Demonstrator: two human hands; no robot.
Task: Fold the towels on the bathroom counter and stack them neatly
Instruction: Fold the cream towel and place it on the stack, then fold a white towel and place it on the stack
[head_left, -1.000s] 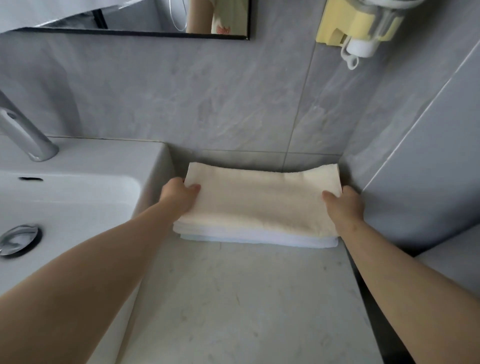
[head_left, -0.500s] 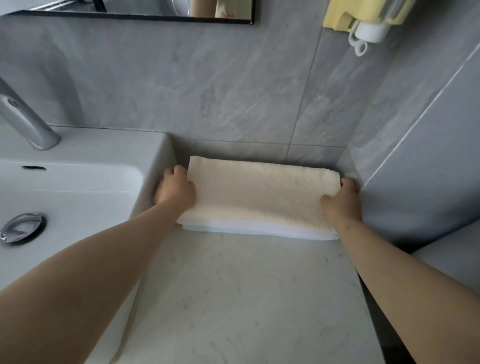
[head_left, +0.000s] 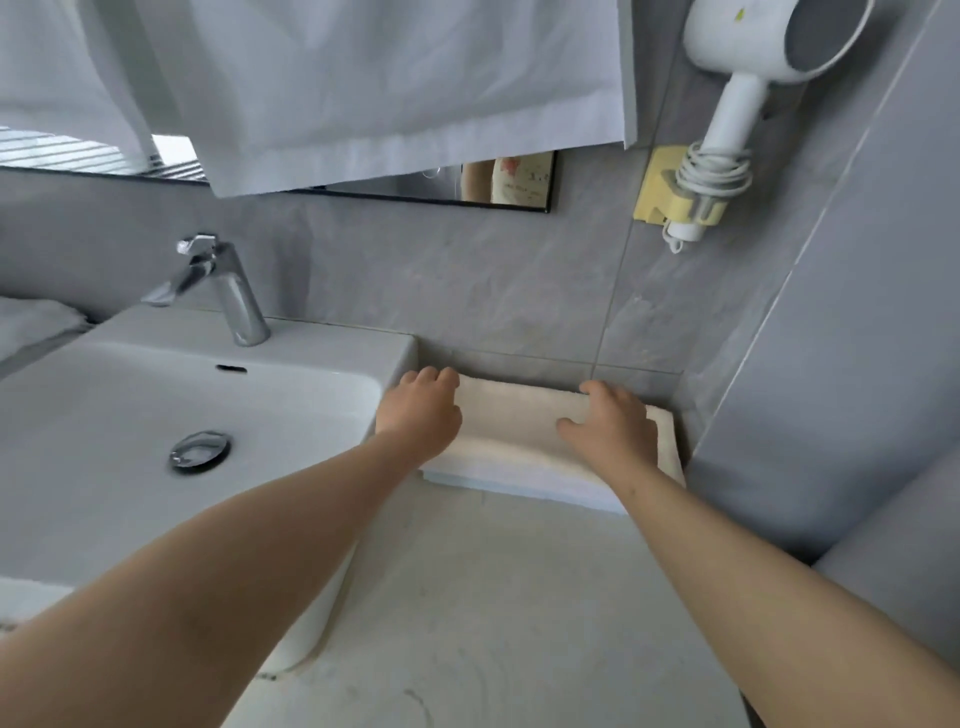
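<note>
A folded cream towel (head_left: 511, 423) lies on top of a folded white towel (head_left: 524, 486), stacked against the back wall in the counter's far right corner. My left hand (head_left: 423, 410) rests on the stack's left end, next to the sink's side, fingers curled over the far edge. My right hand (head_left: 610, 423) lies palm down on the cream towel's right half, fingers spread. Neither hand lifts anything.
The white sink (head_left: 156, 415) with its chrome tap (head_left: 228, 291) sits on the left. A pale marble counter (head_left: 493, 597) extends toward me. White cloth (head_left: 389, 88) hangs over the mirror. A hair dryer (head_left: 743, 78) hangs on the wall at upper right. A grey wall (head_left: 831, 364) bounds the right side.
The camera tilted up, showing the hanging cloth and hair dryer. My right hand moved from the stack's right end onto the top of the cream towel. The left hand stayed at the left end.
</note>
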